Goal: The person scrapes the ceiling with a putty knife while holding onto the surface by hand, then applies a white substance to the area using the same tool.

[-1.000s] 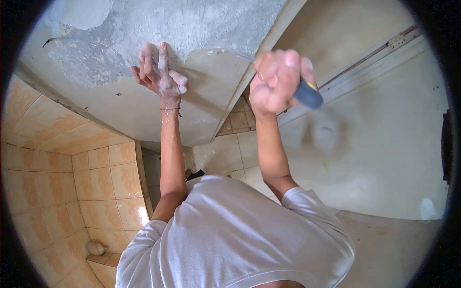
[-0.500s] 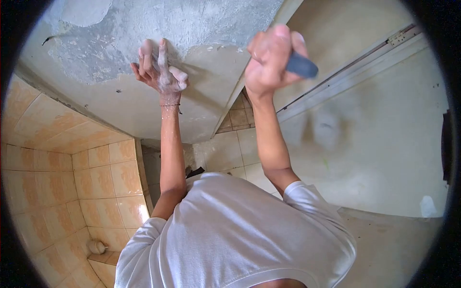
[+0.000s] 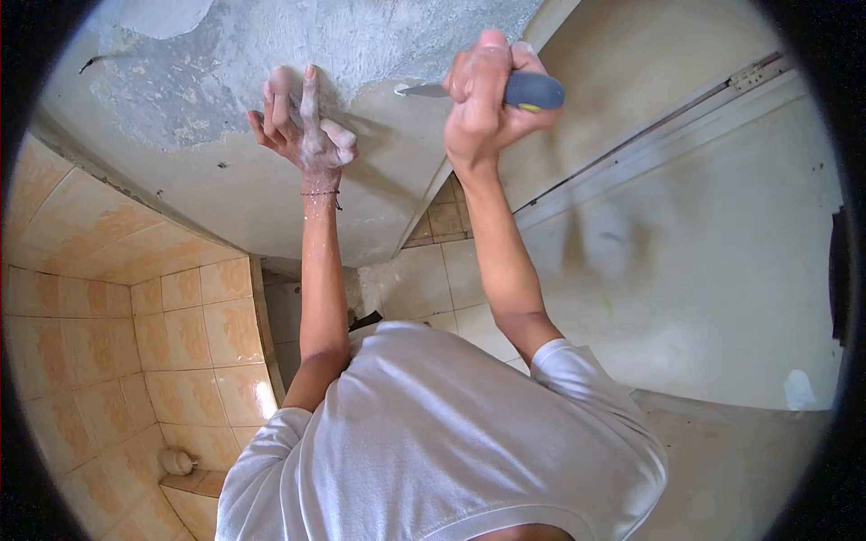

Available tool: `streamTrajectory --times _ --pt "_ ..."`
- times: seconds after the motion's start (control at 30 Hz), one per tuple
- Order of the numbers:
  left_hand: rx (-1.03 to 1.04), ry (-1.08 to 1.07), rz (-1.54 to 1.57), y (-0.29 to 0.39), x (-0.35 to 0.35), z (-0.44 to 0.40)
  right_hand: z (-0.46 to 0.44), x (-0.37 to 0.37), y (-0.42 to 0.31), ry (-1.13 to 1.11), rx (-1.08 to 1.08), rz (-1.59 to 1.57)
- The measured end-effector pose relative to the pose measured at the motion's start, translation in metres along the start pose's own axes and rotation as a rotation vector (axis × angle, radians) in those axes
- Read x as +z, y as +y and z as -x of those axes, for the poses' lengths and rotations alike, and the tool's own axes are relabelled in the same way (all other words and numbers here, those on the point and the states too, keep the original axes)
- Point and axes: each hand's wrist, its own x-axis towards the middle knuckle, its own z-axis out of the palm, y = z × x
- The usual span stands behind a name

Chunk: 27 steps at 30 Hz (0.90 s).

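My right hand (image 3: 492, 104) is closed around a putty knife with a dark grey handle (image 3: 534, 91) and a small yellow mark. Its thin metal blade (image 3: 426, 91) points left, with the tip at the ragged edge where pale paint meets the scraped grey patch (image 3: 212, 81) on the wall. Whether the tip presses on the surface I cannot tell. Left of it, my left hand (image 3: 308, 126), coated in white dust, rests against the wall with fingers apart and holds nothing.
Orange-patterned tiles (image 3: 180, 338) cover the wall at lower left, where a small round fixture (image 3: 177, 462) sits near a ledge. A wire stub (image 3: 87, 65) sticks out of the wall at upper left. To the right is a pale door-like panel (image 3: 713, 252) with a metal hinge (image 3: 747, 79).
My right hand has moved left and slightly up with the putty knife, and its blade now shows at the paint edge. My left hand has stayed nearly in place.
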Motion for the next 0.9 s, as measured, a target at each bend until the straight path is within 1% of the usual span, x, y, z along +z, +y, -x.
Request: streamTrajectory --times 0.03,0.1,0.13,0.17,0.23,0.3,0.37,0.4,0.43,0.5,0.53,0.57,0.63,0.67,0.7,0.77,0.8,0.83,0.9 --pt "0.0 0.009 0.0 0.001 0.002 -0.001 0.0 -0.001 -0.008 -0.003 -0.007 -0.004" --pt "0.013 0.038 -0.004 0.001 0.004 -0.001 0.001 0.0 -0.04 0.082 0.028 -0.27" --pt "0.01 0.041 -0.013 -0.001 0.005 -0.002 -0.005 -0.009 -0.046 -0.057 0.054 -0.383" --pt "0.004 0.032 0.001 -0.001 0.004 -0.002 -0.001 -0.006 -0.037 -0.053 0.063 -0.381" --pt "0.002 0.007 0.03 0.0 0.001 0.003 0.004 0.001 -0.008 0.009 0.072 -0.087" --pt "0.013 0.029 0.017 -0.001 0.003 0.0 -0.001 0.003 -0.009 0.017 0.047 -0.125" --pt "0.024 0.052 0.021 -0.001 0.006 -0.002 0.003 0.002 -0.028 0.074 0.001 -0.28" --pt "0.036 0.066 0.027 -0.002 0.006 -0.001 0.001 0.0 -0.038 0.042 0.071 -0.482" --pt "0.033 0.059 0.019 -0.003 0.006 0.0 0.001 0.001 -0.028 0.042 0.081 -0.483" --pt "0.002 0.025 0.032 -0.003 0.005 0.001 0.002 0.006 -0.009 0.037 -0.048 -0.173" --pt "0.003 0.027 0.036 -0.002 0.004 0.001 0.002 0.013 -0.011 0.049 -0.003 -0.083" --pt "0.003 0.02 0.038 -0.001 0.004 0.0 0.006 0.01 -0.012 0.053 0.001 -0.078" --pt "0.012 0.034 0.049 -0.002 0.004 0.0 0.013 0.006 -0.015 0.056 -0.082 -0.141" --pt "0.009 0.037 0.04 -0.002 0.005 0.0 0.014 0.004 -0.027 -0.014 -0.13 -0.149" --pt "-0.002 0.038 0.034 -0.002 0.007 0.0 0.013 0.002 -0.022 -0.019 -0.125 -0.156" --pt "-0.011 0.016 0.035 -0.003 0.004 0.003 0.014 -0.001 -0.014 -0.073 -0.209 0.062" --pt "-0.008 0.024 0.043 -0.002 0.004 0.003 0.009 0.003 -0.011 0.005 -0.153 0.003" --pt "-0.003 0.038 0.048 -0.002 0.006 0.002 0.001 0.003 -0.015 0.008 -0.151 0.006" --pt "0.003 0.034 0.05 -0.002 0.005 0.004 -0.011 -0.009 -0.025 -0.02 -0.102 -0.401"
